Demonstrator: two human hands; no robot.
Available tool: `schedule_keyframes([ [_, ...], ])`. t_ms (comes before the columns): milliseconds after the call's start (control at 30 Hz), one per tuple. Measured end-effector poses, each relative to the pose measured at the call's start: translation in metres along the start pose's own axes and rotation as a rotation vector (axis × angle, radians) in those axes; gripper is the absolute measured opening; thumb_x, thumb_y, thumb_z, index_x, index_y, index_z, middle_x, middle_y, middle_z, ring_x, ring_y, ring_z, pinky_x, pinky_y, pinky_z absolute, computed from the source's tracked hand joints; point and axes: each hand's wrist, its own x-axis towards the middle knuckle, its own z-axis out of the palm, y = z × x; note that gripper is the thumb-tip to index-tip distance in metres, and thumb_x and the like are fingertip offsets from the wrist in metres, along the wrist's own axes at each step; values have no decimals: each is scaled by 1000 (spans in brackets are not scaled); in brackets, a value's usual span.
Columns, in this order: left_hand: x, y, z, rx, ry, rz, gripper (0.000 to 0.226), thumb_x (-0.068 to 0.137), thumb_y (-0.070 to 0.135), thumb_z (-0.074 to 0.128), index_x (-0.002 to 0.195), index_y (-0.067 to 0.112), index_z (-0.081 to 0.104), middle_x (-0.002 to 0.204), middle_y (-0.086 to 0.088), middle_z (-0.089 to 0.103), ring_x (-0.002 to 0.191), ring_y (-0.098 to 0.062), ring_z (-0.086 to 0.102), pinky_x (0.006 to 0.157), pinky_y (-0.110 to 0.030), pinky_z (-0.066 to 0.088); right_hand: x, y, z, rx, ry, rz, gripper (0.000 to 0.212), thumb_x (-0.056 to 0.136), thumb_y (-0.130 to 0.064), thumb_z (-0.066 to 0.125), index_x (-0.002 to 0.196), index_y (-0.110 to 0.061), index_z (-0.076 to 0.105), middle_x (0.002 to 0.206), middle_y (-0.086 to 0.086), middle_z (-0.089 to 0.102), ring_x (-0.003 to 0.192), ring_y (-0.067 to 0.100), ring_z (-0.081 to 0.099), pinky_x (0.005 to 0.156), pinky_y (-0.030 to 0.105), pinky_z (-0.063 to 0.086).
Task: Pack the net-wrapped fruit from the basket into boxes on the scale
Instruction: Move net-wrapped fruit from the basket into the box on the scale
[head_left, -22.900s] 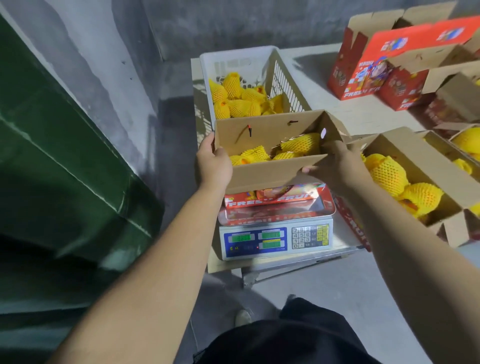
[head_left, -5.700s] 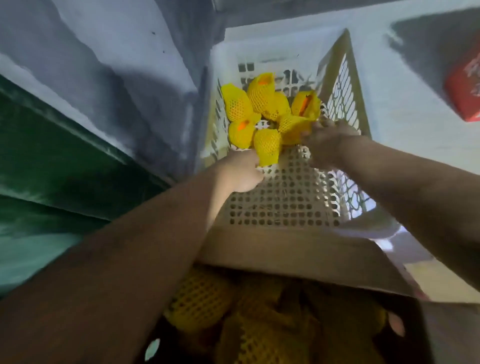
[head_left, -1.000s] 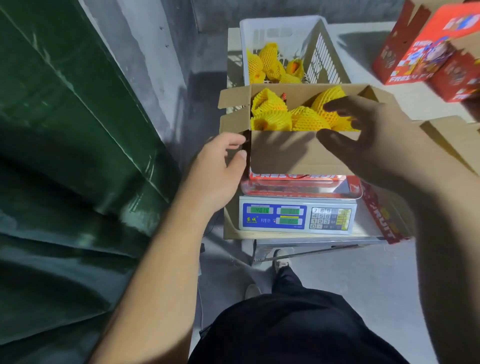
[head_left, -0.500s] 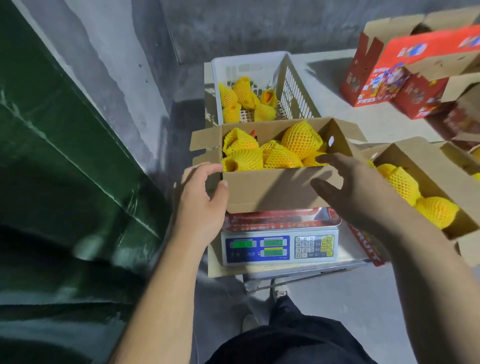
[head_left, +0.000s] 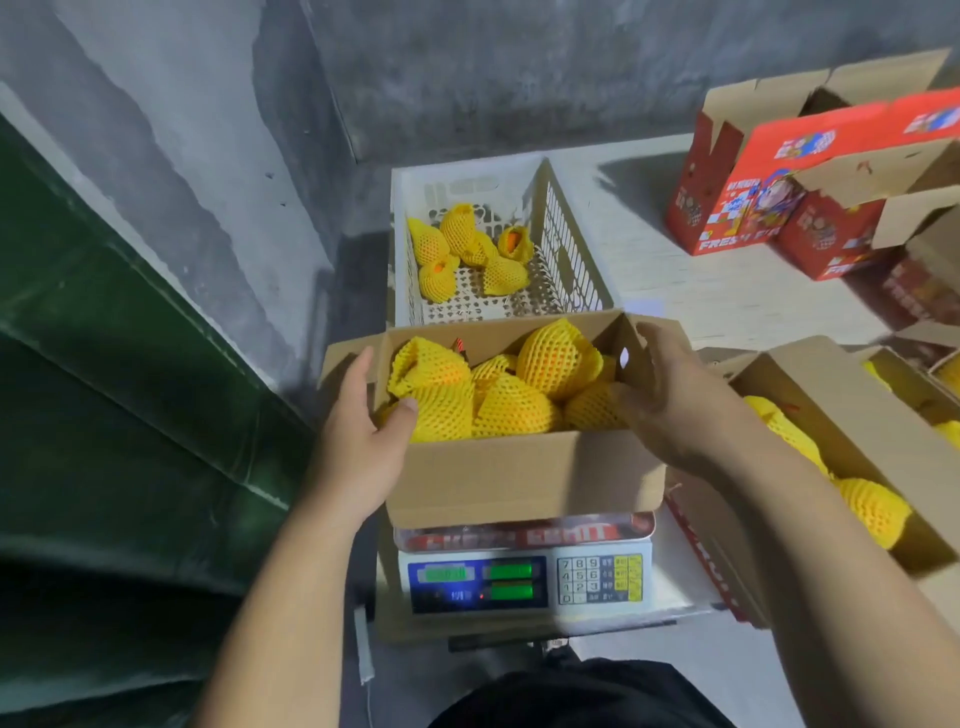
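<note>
An open cardboard box (head_left: 524, 478) stands on the scale (head_left: 524, 582), heaped with yellow net-wrapped fruit (head_left: 498, 384). My left hand (head_left: 363, 441) grips the box's left wall, thumb inside against a fruit. My right hand (head_left: 670, 395) grips the right wall, fingers over its top edge and thumb inside. Behind the box, the white plastic basket (head_left: 566, 244) holds several more net-wrapped fruit (head_left: 467, 249) on its far floor.
A second open box (head_left: 852, 415) with wrapped fruit sits right of the scale. Red printed fruit boxes (head_left: 769, 182) stand at the back right on a pale floor. A dark green sheet (head_left: 104, 415) and grey wall close the left side.
Both hands have moved onto the box's side walls and taken hold of them. The camera has tilted a little.
</note>
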Motion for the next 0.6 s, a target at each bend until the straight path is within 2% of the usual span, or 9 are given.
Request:
schedule_keyframes([
  [67,7,0,4,20,-42,-42,74,104,34,62,164,41,19,162,18,38,147,-13,42,117,-51,41,11,7,1,28,-71,32,60,96,-29,64,138,-47,25,139,10,60,107,25,60,84,33,38],
  [133,12,0,7,59,-17,-97,70,106,32,58,163,42,18,163,21,36,146,-10,40,118,-49,39,20,14,4,29,-98,57,64,97,-29,64,150,-32,28,138,14,63,116,34,63,84,35,41],
  [233,13,-1,8,126,72,-101,48,108,27,51,152,45,42,141,24,55,121,0,56,101,-38,48,29,25,9,18,-121,106,52,96,-20,62,144,-15,42,134,21,63,122,42,59,91,44,48],
  [267,12,-2,8,147,77,-95,39,108,26,51,144,43,51,131,23,61,110,2,61,93,-37,51,30,28,11,42,-137,121,47,94,-16,60,139,-16,47,129,21,64,119,42,60,91,43,49],
  [300,12,-4,9,167,69,-98,30,109,26,50,135,39,60,121,18,68,102,-3,65,85,-39,53,31,31,11,78,-160,136,43,92,-13,58,135,-21,51,122,19,66,115,40,61,90,41,49],
  [367,13,-8,12,188,42,-144,19,110,27,50,114,30,68,102,3,72,93,-22,69,82,-45,54,32,34,12,169,-199,153,45,90,-9,54,129,-32,55,115,12,67,110,33,61,90,38,49],
  [400,14,-8,12,193,40,-163,19,111,27,49,110,30,67,97,0,71,90,-25,68,82,-45,53,33,36,12,201,-202,149,46,90,-7,52,126,-36,56,113,9,68,109,31,61,90,37,49],
  [533,10,-8,8,217,17,-133,18,111,29,49,108,31,66,88,-1,70,82,-24,66,69,-36,47,30,36,9,255,-174,95,41,90,4,47,92,-37,52,89,-6,61,93,23,57,77,31,42],
  [600,2,-12,0,304,56,-70,18,110,29,51,101,29,67,79,0,68,75,-22,65,65,-32,43,18,32,4,301,-152,41,40,89,5,48,100,-33,57,96,-5,65,97,22,61,81,33,47],
])
